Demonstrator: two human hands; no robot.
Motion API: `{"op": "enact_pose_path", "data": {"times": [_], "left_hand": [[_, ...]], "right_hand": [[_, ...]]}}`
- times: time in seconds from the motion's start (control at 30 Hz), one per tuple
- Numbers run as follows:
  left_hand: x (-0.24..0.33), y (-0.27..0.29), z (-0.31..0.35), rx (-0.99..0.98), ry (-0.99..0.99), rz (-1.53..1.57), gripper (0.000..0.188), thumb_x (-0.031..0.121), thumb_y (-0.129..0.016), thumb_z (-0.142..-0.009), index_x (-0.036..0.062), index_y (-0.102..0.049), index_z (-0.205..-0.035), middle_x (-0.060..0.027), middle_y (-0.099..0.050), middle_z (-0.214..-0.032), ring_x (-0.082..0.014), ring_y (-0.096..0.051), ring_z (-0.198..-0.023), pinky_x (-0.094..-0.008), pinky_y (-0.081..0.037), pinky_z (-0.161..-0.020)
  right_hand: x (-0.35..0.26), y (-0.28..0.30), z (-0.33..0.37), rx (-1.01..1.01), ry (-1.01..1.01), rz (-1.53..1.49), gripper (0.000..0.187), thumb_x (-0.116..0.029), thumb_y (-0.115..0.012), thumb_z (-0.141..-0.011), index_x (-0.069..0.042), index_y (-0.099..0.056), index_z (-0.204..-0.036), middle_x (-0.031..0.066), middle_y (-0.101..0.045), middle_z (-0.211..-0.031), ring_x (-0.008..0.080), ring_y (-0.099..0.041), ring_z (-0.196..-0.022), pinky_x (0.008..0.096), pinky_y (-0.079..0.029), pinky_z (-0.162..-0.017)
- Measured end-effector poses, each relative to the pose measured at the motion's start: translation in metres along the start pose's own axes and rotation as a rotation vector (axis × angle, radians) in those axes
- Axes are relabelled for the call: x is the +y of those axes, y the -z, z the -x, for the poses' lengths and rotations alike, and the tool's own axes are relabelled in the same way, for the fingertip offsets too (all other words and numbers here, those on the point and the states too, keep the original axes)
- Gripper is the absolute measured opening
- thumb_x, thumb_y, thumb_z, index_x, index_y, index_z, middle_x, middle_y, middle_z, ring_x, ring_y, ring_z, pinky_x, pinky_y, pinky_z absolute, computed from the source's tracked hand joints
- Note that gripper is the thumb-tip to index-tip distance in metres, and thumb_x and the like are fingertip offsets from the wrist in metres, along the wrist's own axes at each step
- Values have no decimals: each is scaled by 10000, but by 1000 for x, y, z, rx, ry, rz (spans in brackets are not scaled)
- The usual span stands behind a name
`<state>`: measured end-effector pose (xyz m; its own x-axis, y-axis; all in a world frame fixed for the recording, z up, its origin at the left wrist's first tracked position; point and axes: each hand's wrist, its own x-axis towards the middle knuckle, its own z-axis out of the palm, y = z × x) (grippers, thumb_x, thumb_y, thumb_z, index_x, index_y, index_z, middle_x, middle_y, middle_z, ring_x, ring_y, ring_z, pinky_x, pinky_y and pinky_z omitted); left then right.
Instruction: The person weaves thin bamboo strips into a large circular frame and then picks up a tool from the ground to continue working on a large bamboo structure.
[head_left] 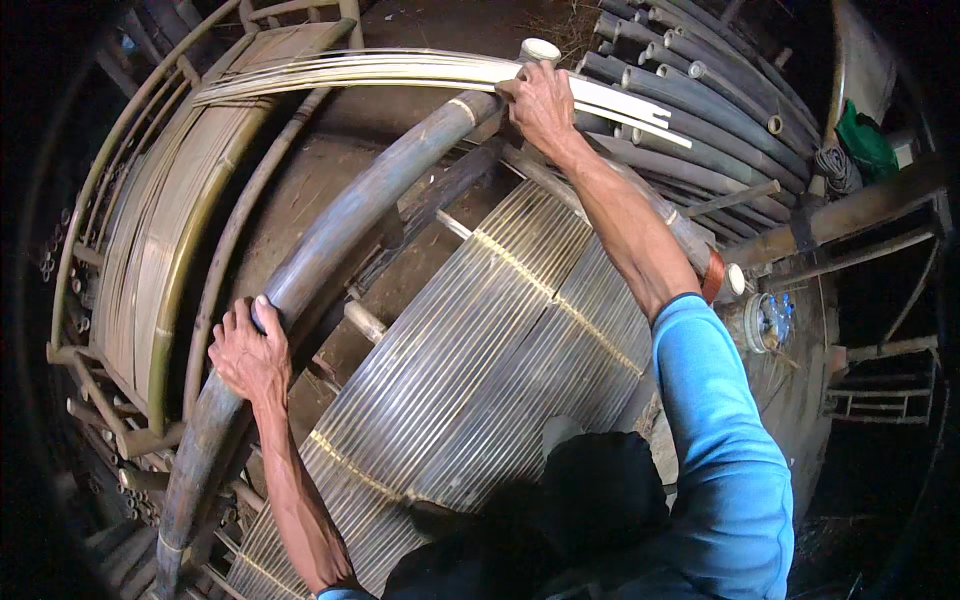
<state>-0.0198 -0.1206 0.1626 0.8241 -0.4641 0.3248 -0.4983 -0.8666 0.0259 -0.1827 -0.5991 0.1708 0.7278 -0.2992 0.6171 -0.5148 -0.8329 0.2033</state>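
Note:
A thick, grey-brown bamboo pole (360, 215) runs slantwise from the lower left to the upper middle. My left hand (250, 350) is wrapped over its lower half, thumb lying along the top. At the pole's far end, my right hand (542, 105) has its fingers closed over a bundle of long pale bamboo strips (430, 70). The strips stretch left from there, and their squared ends stick out to the right of my hand. What my right fingertips press on underneath is hidden. Below my arms lies a panel of narrow bamboo slats (470, 330), crossed by yellowish bindings.
On the left stands a bamboo bench (190, 210) with a slatted top and rails. Dark bamboo poles (720, 110) are stacked at the upper right. A green cloth (865, 140) hangs far right, above a bucket (752, 325). Reddish-brown cord (713, 277) wraps a pole beside my right arm.

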Motion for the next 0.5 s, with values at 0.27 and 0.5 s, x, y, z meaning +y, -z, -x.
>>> {"op": "enact_pose_path", "data": {"times": [0.27,0.5], "left_hand": [[1,-40,76,320,-485,263,612,312,-802,-840,43,-603,-1353,-209,-513,-1281,-419,-473,-1224,-551,-384,-1074],[-23,-103,121,-537,-77,413,717,419,-840,-821,-83,-590,-1268,-298,-566,-1235,-473,-557,-1162,-536,-449,-1043]], "right_hand": [[-50,17,83,184,-37,-460,254,-217,-793,-845,-136,-797,-1085,79,-659,-1030,272,-594,-987,433,-483,-843],[-50,-56,234,-255,-331,-648,577,-375,-765,-905,-16,-654,-1344,222,-658,-1149,397,-593,-1125,508,-470,-1042]]}}
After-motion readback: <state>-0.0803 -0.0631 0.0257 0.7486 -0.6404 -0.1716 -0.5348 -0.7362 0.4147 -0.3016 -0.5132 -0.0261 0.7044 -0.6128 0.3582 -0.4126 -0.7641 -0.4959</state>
